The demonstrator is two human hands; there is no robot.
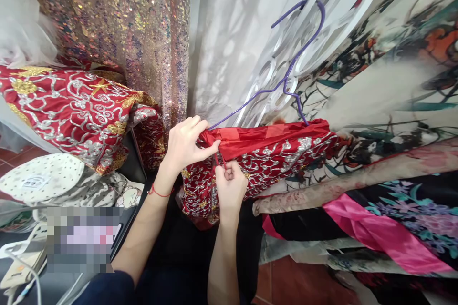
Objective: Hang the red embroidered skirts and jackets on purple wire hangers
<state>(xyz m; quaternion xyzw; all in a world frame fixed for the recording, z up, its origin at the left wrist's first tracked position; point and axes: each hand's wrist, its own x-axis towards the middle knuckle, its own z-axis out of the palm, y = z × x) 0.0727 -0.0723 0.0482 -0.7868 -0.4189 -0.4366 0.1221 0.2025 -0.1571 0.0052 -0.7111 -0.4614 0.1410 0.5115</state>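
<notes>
A red garment (272, 157) with silver and gold embroidery hangs on a purple wire hanger (286, 76), whose hook rests on a white ornate rack (322, 33). My left hand (186, 145), with a red thread round its wrist, grips the garment's red shoulder edge at the hanger's left end. Just below it, my right hand (231, 186) pinches a small red tie or loop on the garment.
A second red embroidered garment (71, 109) lies at the left under a sequined fabric (118, 24). Floral printed clothes (393, 119) and a pink sash (375, 233) hang at the right. A white polka-dot object (43, 176) and cables (21, 267) lie lower left.
</notes>
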